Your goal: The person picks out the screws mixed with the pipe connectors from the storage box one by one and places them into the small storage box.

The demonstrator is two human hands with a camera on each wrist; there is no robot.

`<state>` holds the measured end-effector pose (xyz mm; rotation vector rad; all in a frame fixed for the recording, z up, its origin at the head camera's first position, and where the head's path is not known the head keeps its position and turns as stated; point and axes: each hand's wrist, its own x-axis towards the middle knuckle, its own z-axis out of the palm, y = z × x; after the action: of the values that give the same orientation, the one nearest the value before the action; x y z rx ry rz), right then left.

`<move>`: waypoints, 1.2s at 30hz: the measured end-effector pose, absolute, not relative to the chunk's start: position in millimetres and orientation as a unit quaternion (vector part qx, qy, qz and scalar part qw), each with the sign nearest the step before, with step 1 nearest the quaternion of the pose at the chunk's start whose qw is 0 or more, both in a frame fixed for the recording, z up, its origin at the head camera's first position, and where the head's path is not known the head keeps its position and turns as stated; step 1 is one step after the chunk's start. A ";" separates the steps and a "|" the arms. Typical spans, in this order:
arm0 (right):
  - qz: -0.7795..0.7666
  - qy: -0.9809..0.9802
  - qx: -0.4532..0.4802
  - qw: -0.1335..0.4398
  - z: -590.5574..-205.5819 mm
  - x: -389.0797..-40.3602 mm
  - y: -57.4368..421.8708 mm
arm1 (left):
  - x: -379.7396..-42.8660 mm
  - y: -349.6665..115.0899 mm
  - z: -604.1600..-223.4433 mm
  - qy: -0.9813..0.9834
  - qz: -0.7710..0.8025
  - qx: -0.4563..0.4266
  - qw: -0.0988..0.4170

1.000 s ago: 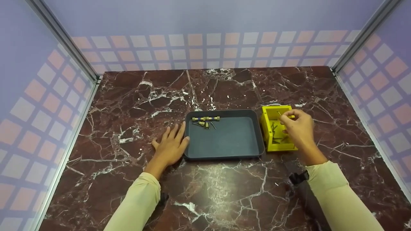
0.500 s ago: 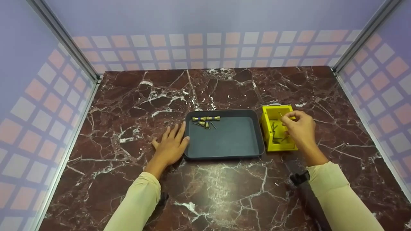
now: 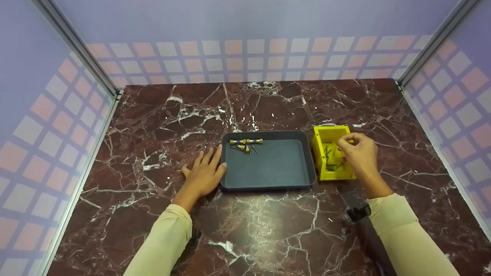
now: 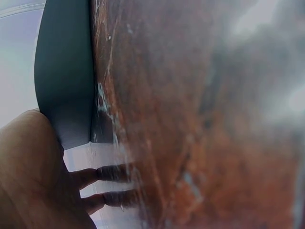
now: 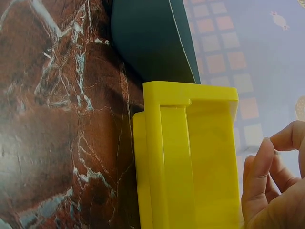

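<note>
My right hand (image 3: 358, 152) is over the right side of the yellow bin (image 3: 336, 178), thumb and index fingertips pinched together. In the right wrist view, a tiny end of a thin screw (image 5: 267, 139) shows at those fingertips; the rest is hidden. Several dark screws (image 3: 327, 151) lie on the bin's floor. My left hand (image 3: 203, 176) is spread flat beside the grey tray (image 3: 268, 188), its thumb and index finger at the tray's left edge. Inside the tray, near the back left, lie brass fittings (image 3: 246, 142) with blue bands and a few thin screws (image 3: 255, 150).
The bin stands close against the tray's right side. Both are on a dark red marbled table (image 3: 253, 230). Panels with a pink and white checked pattern (image 3: 255, 57) enclose the left, back and right.
My right hand has shifted slightly right over the bin. The thin screw that stuck out past its fingertips no longer shows in the head view. My left hand and the tray stay put.
</note>
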<state>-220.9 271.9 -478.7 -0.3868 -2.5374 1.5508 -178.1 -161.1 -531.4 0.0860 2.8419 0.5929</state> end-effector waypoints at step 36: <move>0.572 -0.816 -0.053 0.067 -465.9 -210.7 213.0 | -177.5 -159.2 -531.5 0.972 0.205 0.024 0.115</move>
<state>-210.7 213.0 -465.9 -0.1605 -2.4589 1.7243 -177.5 -159.2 -531.5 0.0702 2.8485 0.5995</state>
